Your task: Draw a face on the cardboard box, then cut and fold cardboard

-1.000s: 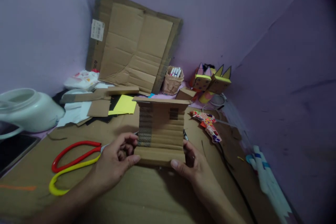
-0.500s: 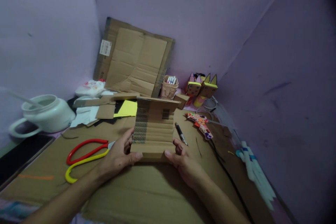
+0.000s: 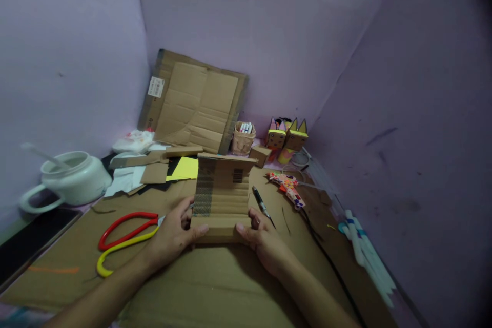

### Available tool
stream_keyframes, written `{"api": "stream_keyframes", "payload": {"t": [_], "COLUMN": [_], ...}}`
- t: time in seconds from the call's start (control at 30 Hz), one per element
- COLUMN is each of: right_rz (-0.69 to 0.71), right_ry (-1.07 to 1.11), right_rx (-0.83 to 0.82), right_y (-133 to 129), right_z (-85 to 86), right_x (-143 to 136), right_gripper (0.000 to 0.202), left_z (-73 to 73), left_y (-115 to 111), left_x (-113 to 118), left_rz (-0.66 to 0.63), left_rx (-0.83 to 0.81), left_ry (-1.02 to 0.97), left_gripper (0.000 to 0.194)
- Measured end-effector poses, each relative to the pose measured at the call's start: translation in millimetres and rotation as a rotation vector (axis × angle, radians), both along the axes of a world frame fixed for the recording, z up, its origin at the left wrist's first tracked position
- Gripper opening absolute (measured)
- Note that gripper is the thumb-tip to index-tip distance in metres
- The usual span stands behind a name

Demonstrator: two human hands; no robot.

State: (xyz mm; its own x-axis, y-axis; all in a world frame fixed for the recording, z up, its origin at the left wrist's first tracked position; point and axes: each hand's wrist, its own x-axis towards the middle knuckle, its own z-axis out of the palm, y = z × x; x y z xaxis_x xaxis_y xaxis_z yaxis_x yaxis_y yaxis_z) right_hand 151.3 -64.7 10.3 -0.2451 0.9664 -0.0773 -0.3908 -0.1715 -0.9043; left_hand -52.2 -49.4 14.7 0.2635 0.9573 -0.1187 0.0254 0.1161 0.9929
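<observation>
A folded piece of cardboard (image 3: 223,189) stands in front of me, its back panel upright with a grey tape strip on the left and a small barcode at upper right. Its low front edge faces me. My left hand (image 3: 179,228) grips the left end, thumb on the front face and fingers behind. At the right end, my right hand (image 3: 263,236) pinches it the same way, its fingers partly hidden. Scissors (image 3: 128,230) with red and yellow handles lie beside my left wrist, their blades hidden. A black pen (image 3: 262,202) rests just beyond my right hand.
A patterned glue gun (image 3: 288,187) with a black cord lies at right, near several white glue sticks (image 3: 365,251). A white pot (image 3: 77,179) stands left. Behind are yellow paper (image 3: 184,168), a marker holder (image 3: 243,141), eared cardboard figures (image 3: 295,138) and a leaning cardboard sheet (image 3: 196,107).
The view has tilted up slightly, so the scene sits lower in the picture. Both hands keep their hold on the folded cardboard, with little other movement.
</observation>
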Motion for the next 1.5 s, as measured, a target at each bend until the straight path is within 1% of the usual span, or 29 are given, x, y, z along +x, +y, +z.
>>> {"api": "stream_keyframes", "payload": {"t": [0.2,0.33,0.5,0.63,0.7,0.87,1.0,1.13,1.37,1.5], "right_rz": [0.005,0.006,0.016,0.017,0.019,0.022,0.018,0.009,-0.002,-0.009], "right_ry": [-0.005,-0.005,0.003,0.000,0.000,0.000,-0.008,-0.018,-0.036,-0.037], "right_rx": [-0.044,-0.060,-0.069,-0.063,-0.057,-0.059,-0.061,-0.066,-0.086,-0.082], "right_y": [3.8,5.3,6.3,5.9,5.7,5.7,6.2,6.4,3.9,3.2], "right_z": [-5.2,-6.5,-6.4,-5.6,-5.1,-4.7,-6.1,-8.2,-7.6,-7.2], "right_x": [1.5,1.5,1.8,2.3,2.4,2.4,3.4,4.0,3.0,2.8], "right_gripper": [0.043,0.042,0.045,0.045,0.045,0.042,0.041,0.042,0.040,0.039], "left_z": [-1.3,-2.4,-3.2,0.4,1.6,-1.6,-4.1,-2.7,1.4,-0.1], "left_y": [1.2,2.2,1.9,-1.0,-1.3,2.0,2.3,0.3,-1.9,-1.9], "left_x": [-0.4,-0.4,-0.6,0.8,1.3,0.8,0.0,0.5,3.0,2.8], "left_rz": [0.010,0.034,0.037,0.068,0.057,0.012,0.012,0.021,0.024,0.021], "left_rx": [-0.031,-0.038,-0.043,-0.033,-0.035,-0.020,0.004,0.004,0.017,0.020], "left_ry": [0.094,0.091,0.090,0.096,0.099,0.134,0.146,0.149,0.141,0.138], "left_gripper": [0.069,0.067,0.072,0.069,0.068,0.068,0.068,0.065,0.067,0.068]}}
